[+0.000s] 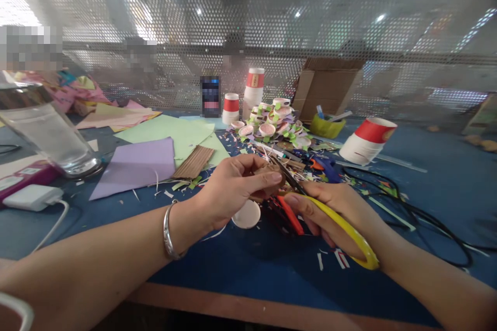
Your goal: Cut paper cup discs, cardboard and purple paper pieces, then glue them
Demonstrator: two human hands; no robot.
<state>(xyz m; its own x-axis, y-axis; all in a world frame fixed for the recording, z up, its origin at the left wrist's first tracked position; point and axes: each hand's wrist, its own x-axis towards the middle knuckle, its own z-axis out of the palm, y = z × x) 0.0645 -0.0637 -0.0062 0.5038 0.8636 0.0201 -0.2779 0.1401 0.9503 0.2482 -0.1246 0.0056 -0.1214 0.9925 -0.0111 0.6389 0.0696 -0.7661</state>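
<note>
**Scissors meet a small brown piece**

Over the blue table (240, 269), among paper scraps, our left hand (229, 194) pinches a small brown piece (267, 173) between thumb and fingers. Our right hand (334, 207) grips the yellow scissors (341, 225), and the blades reach the piece. We judge that cutting is in hand. It calls for a steady pinch, with fingers kept off the blades. The hands hide most of the piece, and we cannot tell if the blades are parted.

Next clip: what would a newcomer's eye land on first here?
In the centre foreground, the left hand pinches a small brown piece while the right hand holds yellow-handled scissors with the blades at it. Behind them, mid-table, lies a heap of pink-and-green paper cut-outs. To its right a red-and-white paper cup lies tipped on its side.
</note>
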